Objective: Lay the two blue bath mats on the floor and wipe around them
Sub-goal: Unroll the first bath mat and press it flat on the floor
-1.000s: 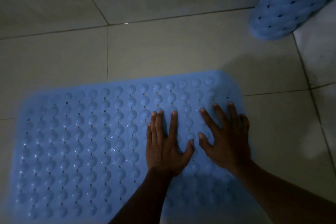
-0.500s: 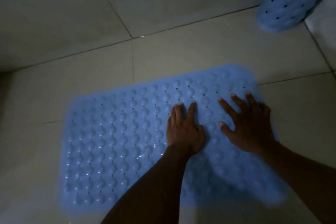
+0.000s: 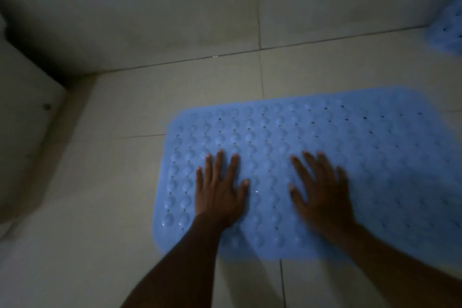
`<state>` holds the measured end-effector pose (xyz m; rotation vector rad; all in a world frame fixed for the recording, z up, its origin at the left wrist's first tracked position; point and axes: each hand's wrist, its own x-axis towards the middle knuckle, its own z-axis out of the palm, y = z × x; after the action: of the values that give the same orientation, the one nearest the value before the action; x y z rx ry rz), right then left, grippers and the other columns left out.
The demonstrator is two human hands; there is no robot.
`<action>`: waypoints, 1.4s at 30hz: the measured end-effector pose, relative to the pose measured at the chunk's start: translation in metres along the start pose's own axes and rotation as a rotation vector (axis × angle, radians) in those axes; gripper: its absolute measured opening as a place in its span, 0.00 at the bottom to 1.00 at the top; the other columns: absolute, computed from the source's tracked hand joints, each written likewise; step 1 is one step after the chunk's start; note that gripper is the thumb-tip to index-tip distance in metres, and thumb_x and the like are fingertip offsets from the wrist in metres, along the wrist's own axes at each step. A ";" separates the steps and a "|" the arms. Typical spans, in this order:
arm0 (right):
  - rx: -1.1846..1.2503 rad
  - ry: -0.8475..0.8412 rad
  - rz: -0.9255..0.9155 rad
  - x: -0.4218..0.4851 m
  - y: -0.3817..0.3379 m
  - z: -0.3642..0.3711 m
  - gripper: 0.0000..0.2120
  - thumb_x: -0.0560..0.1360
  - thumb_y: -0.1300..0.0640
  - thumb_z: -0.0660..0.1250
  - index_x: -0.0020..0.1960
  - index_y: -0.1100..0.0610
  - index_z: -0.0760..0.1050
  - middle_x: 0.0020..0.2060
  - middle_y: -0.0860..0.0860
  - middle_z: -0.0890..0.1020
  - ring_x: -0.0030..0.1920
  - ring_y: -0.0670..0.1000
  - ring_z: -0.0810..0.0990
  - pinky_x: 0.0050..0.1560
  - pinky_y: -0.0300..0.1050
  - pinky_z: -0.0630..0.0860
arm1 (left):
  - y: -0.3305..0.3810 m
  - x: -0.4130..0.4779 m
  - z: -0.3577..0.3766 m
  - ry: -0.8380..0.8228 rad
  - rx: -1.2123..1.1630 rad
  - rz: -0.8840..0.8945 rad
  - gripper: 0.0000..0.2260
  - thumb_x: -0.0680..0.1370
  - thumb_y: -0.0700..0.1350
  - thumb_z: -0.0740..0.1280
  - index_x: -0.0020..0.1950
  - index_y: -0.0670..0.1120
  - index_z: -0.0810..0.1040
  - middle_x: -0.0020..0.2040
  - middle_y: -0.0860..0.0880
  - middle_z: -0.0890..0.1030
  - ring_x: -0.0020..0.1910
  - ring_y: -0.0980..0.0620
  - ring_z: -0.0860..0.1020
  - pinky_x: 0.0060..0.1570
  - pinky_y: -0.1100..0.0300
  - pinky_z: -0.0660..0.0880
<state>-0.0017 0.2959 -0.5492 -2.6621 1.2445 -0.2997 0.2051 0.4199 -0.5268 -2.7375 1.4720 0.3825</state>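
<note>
Since the left hand [image 3: 220, 190] and the right hand [image 3: 322, 192] have been shifted leftward along the bumpy blue rubber bath mat [image 3: 337, 137], it is pressed onto the pale tiled floor [image 3: 120, 207] by both, spread flat, and judged nearly laid, the second blue mat [image 3: 447, 30] being left far right.

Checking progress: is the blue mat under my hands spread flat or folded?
Spread flat: the blue mat lies unfolded on the floor, left hand and right hand flat on it.

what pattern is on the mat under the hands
Light blue mat with rows of round bumps and small holes, in the head view.
</note>
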 end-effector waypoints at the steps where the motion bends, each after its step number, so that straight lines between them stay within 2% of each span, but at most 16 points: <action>1: 0.013 0.014 -0.022 -0.002 -0.030 0.008 0.29 0.77 0.42 0.59 0.76 0.48 0.68 0.76 0.53 0.71 0.77 0.59 0.66 0.71 0.65 0.62 | -0.023 -0.005 -0.003 -0.012 0.009 -0.022 0.36 0.75 0.69 0.35 0.83 0.60 0.40 0.84 0.49 0.40 0.82 0.45 0.36 0.79 0.44 0.37; 4: -0.016 0.000 -0.030 -0.004 -0.094 0.029 0.28 0.76 0.43 0.61 0.76 0.45 0.68 0.76 0.52 0.70 0.78 0.60 0.64 0.73 0.69 0.58 | -0.058 -0.018 0.004 -0.023 -0.004 -0.043 0.35 0.77 0.68 0.35 0.83 0.57 0.39 0.84 0.48 0.40 0.82 0.47 0.36 0.80 0.43 0.40; 7: -0.101 -0.019 0.013 -0.002 -0.114 0.035 0.29 0.75 0.45 0.62 0.76 0.42 0.67 0.75 0.52 0.70 0.78 0.62 0.62 0.73 0.72 0.53 | -0.060 -0.028 0.020 0.077 -0.101 -0.055 0.32 0.81 0.65 0.46 0.84 0.56 0.48 0.84 0.45 0.47 0.83 0.46 0.42 0.80 0.43 0.45; 10: -0.150 -0.004 -0.013 -0.002 -0.114 0.034 0.29 0.75 0.46 0.62 0.76 0.44 0.67 0.74 0.53 0.71 0.77 0.62 0.64 0.72 0.69 0.57 | -0.061 -0.029 0.026 0.133 -0.158 -0.136 0.33 0.80 0.66 0.53 0.83 0.56 0.53 0.83 0.42 0.50 0.83 0.42 0.46 0.80 0.46 0.47; 13: -0.159 -0.018 0.014 -0.001 -0.116 0.031 0.29 0.75 0.46 0.62 0.77 0.44 0.66 0.74 0.53 0.71 0.77 0.61 0.64 0.72 0.67 0.58 | -0.061 -0.028 0.023 0.115 -0.110 -0.138 0.34 0.80 0.67 0.53 0.83 0.56 0.53 0.83 0.40 0.51 0.82 0.39 0.45 0.80 0.43 0.48; 20: -0.201 -0.036 -0.039 0.008 -0.114 0.029 0.30 0.73 0.47 0.66 0.75 0.47 0.70 0.71 0.55 0.74 0.74 0.63 0.68 0.68 0.67 0.63 | -0.064 -0.023 0.025 0.046 -0.045 -0.074 0.37 0.79 0.66 0.53 0.84 0.51 0.51 0.84 0.43 0.51 0.82 0.40 0.44 0.79 0.38 0.48; 26: -0.204 -0.057 -0.073 0.011 -0.110 0.027 0.30 0.72 0.46 0.64 0.75 0.46 0.70 0.71 0.55 0.74 0.72 0.64 0.70 0.65 0.66 0.65 | -0.063 -0.021 0.024 0.027 -0.029 -0.093 0.37 0.78 0.67 0.55 0.84 0.52 0.54 0.83 0.43 0.54 0.82 0.38 0.45 0.77 0.36 0.50; 31: -0.181 -0.084 -0.063 0.012 -0.110 0.028 0.31 0.71 0.45 0.63 0.75 0.45 0.70 0.70 0.55 0.75 0.71 0.64 0.69 0.66 0.66 0.65 | -0.062 -0.022 0.027 0.035 -0.003 -0.091 0.38 0.78 0.67 0.54 0.84 0.51 0.52 0.84 0.43 0.51 0.82 0.37 0.40 0.78 0.34 0.46; 37: -0.139 -0.102 -0.058 0.012 -0.111 0.027 0.33 0.70 0.45 0.64 0.75 0.44 0.69 0.70 0.54 0.76 0.71 0.64 0.71 0.65 0.66 0.66 | -0.061 -0.022 0.024 0.060 0.014 -0.098 0.37 0.78 0.67 0.54 0.84 0.52 0.53 0.83 0.43 0.54 0.81 0.33 0.42 0.77 0.32 0.45; 39: -0.113 -0.121 -0.057 0.013 -0.112 0.023 0.32 0.70 0.46 0.64 0.74 0.44 0.70 0.69 0.53 0.76 0.70 0.65 0.72 0.65 0.66 0.66 | -0.061 -0.021 0.023 0.056 -0.001 -0.102 0.37 0.78 0.68 0.54 0.83 0.53 0.54 0.82 0.43 0.57 0.81 0.32 0.43 0.77 0.33 0.48; 42: -0.066 -0.242 -0.086 0.019 -0.107 0.010 0.30 0.71 0.43 0.63 0.73 0.42 0.70 0.69 0.52 0.76 0.68 0.63 0.73 0.61 0.63 0.67 | -0.068 -0.015 0.009 0.066 0.017 -0.069 0.39 0.74 0.71 0.55 0.80 0.52 0.63 0.78 0.43 0.65 0.78 0.30 0.56 0.73 0.36 0.61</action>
<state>0.0913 0.3499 -0.5299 -2.7122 1.0862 0.0534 0.2508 0.4713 -0.5391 -2.8041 1.3834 0.2787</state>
